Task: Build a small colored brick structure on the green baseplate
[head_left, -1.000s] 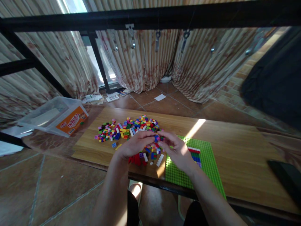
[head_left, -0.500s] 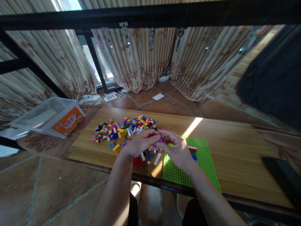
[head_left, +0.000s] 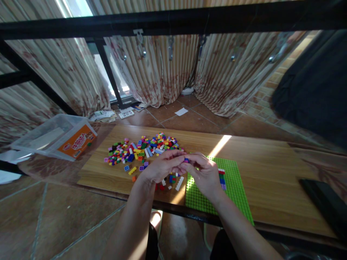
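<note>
Both hands meet above the table, between the pile of bricks and the green baseplate [head_left: 235, 187]. My left hand [head_left: 162, 167] pinches a small blue and purple toy brick [head_left: 186, 160] from the left. On its other side, the fingers of my right hand [head_left: 204, 172] close on the same brick, so much of it is covered. Under my right wrist lies the baseplate, bearing a stack of red, white, green, blue and purple bricks [head_left: 222, 178], partly hidden by the hand. Loose white bricks [head_left: 179, 183] lie below the hands.
A mixed pile of coloured bricks [head_left: 141, 148] spreads over the wooden table [head_left: 265, 169]. At the left stands a clear plastic box [head_left: 54, 135] with an orange label. A dark flat object [head_left: 322, 202] rests at the right end. A black bar [head_left: 173, 23] crosses the view above.
The view has shifted slightly. My right hand has turned a little, exposing more of the brick stack on the baseplate. Both hands keep hold of the small brick.
</note>
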A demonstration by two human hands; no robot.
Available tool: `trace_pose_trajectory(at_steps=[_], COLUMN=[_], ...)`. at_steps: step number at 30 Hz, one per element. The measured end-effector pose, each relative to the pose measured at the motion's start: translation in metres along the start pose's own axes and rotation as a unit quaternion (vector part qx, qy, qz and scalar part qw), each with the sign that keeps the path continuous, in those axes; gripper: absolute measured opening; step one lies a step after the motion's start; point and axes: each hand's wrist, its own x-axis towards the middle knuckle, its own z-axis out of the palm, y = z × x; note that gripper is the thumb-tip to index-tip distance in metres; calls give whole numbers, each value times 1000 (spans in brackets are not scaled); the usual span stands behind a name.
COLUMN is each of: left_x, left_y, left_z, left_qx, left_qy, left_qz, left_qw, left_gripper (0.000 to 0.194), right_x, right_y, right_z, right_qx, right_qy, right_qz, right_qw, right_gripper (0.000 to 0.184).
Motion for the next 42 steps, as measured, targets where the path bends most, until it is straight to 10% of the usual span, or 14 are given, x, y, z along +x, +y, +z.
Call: trace_pose_trajectory(at_steps=[25, 42], left_x=[-10, -6], left_y=[10, 9], left_z=[-7, -19], left_qx=[-10, 146], left_qy=[-10, 131], left_qz=[18, 25], left_qw=[1000, 980], left_gripper=[26, 28], right_x=[14, -3], right_y=[5, 23], right_z=[-8, 12], right_qx=[257, -141], right_qy=[97, -106], right_qz=[232, 171], right_qw=[933, 969], right_gripper=[33, 28])
